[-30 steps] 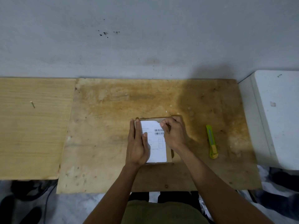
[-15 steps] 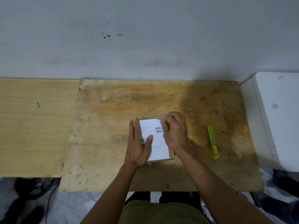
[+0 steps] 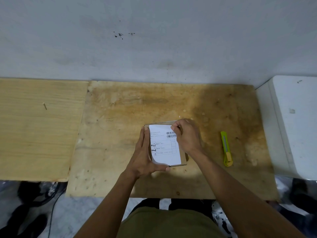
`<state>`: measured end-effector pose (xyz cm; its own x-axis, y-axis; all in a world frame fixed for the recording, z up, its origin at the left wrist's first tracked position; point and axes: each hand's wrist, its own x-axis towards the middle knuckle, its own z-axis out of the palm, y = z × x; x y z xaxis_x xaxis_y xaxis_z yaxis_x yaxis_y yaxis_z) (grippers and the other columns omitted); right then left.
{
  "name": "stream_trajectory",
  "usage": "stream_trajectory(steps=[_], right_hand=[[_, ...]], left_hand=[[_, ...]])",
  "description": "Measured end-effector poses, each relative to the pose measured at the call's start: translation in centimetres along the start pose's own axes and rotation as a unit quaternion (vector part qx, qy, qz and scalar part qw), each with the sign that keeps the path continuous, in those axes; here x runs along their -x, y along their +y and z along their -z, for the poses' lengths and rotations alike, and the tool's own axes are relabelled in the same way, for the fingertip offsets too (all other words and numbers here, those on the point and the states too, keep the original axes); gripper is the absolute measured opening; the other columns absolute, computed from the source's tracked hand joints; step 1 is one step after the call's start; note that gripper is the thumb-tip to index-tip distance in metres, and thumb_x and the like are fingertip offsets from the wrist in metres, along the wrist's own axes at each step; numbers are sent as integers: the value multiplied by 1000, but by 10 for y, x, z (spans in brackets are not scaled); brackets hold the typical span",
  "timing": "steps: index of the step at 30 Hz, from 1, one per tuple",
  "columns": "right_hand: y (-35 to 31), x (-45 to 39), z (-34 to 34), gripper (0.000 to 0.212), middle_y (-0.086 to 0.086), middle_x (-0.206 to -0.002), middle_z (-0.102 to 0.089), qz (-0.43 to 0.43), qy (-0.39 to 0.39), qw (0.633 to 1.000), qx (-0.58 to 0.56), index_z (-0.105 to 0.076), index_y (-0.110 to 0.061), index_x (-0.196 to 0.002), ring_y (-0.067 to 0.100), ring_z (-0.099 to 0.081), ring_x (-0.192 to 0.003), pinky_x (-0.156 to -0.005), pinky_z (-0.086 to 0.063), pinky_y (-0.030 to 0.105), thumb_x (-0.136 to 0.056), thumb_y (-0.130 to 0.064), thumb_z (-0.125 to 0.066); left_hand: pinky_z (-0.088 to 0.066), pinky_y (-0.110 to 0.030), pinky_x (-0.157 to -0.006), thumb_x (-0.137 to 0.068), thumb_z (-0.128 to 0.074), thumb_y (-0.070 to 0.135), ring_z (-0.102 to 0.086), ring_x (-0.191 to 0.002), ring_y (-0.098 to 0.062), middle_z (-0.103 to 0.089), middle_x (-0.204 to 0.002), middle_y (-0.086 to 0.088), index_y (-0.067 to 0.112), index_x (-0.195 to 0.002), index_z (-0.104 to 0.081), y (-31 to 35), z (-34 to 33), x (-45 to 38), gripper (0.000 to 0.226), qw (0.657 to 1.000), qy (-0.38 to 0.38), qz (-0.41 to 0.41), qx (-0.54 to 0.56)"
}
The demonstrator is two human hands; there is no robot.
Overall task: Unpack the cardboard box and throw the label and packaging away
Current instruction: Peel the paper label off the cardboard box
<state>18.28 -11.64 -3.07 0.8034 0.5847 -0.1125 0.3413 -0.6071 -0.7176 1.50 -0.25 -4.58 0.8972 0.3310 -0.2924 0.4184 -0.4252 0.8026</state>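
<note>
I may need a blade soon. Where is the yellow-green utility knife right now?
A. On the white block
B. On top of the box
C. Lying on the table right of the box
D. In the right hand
C: the utility knife lies untouched on the table, right of the cardboard box; both hands are on the box.

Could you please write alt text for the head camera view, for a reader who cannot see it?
A person's left hand steadies a small cardboard box on a worn plywood table while the right hand pinches the far corner of its white shipping label. A yellow-green utility knife lies to the right.
</note>
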Motion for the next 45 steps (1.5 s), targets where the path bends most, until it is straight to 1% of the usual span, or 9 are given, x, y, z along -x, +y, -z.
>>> stream_trajectory(steps=[3, 8, 12, 20, 27, 30, 33, 38, 45], right_hand=[[-1, 2, 4, 12, -2, -82, -64, 3, -22, 1000, -13, -61, -12, -79, 13, -53, -83, -66, -32, 4, -90, -11, -63], [-5, 5, 14, 10, -4, -80, -64, -5, -72, 996, -60, -61, -8, -82, -8, -55, -71, -60, -37, 4, -92, -9, -60], [10, 13, 17, 9, -9, -109, -70, -90, -124, 972, -177, -60, -25, -86, 11, -66, -95, -77, -51, 29, -95, -26, -57], [-1, 19, 12, 6, -14, -80, -62, -41, 15, 993, -111, -58, -21, -93, -2, -57, -76, -62, -41, 11, -91, -22, -63], [-5, 22, 11, 18, -10, -95, -61, 17, 3, 998, -65, -69, -14, -109, 10, -60, -86, -74, -47, 20, -92, -16, -62], [-3, 21, 10, 27, -6, -94, -59, -7, -13, 998, -63, -70, -12, -112, 9, -56, -83, -69, -38, 3, -85, -16, -73], [1, 18, 8, 25, -3, -96, -59, -31, -20, 997, -71, -73, -8, -107, 11, -58, -84, -68, -38, 1, -83, -14, -75], [1, 16, 8, 8, -7, -94, -57, -10, -8, 997, -78, -77, -6, -88, 6, -54, -86, -73, -42, 13, -82, -12, -75], [0, 17, 12, 6, 4, -119, -68, 38, -34, 998, -49, -71, -9, -85, 11, -58, -113, -77, -32, -3, -88, -13, -67]], left_hand=[[-5, -34, -123, -51, -93, 54, 25, -148, -7, 27, -162, 7, 16, -153, 23, 0, -1, 2, 159, 1000, 3, 6, 5], [-3, -33, -122, -49, -91, 60, 26, -148, -5, 27, -162, 8, 19, -154, 22, 0, 0, 2, 160, 999, 0, 31, -11], [-2, -33, -123, -47, -91, 62, 27, -146, -1, 30, -160, 11, 23, -154, 22, 3, 1, 3, 160, 999, 2, 50, -12], [-4, -32, -121, -49, -94, 54, 19, -150, -4, 19, -165, 8, 20, -157, 12, 9, 5, 7, 155, 999, 25, 23, -7], [-19, -50, -122, -43, -91, 65, 6, -154, -19, 12, -166, 0, 21, -154, 22, 8, 7, 0, 164, 999, 2, 41, -32], [-8, -44, -125, -45, -91, 64, 21, -150, -9, 27, -162, 6, 19, -151, 28, 12, 8, 0, 166, 998, -20, 51, -28], [4, -31, -123, -44, -93, 59, 33, -145, -6, 37, -157, 7, 15, -150, 30, 14, 14, -4, 169, 997, -49, 44, -38], [0, -21, -116, -37, -97, 53, 30, -147, -13, 41, -156, 3, 13, -150, 30, 10, 24, -13, 174, 995, -75, 34, -62], [3, -17, -114, -43, -96, 52, 33, -145, -12, 43, -155, -1, 11, -147, 33, 11, 24, -13, 171, 996, -62, 27, -53]])
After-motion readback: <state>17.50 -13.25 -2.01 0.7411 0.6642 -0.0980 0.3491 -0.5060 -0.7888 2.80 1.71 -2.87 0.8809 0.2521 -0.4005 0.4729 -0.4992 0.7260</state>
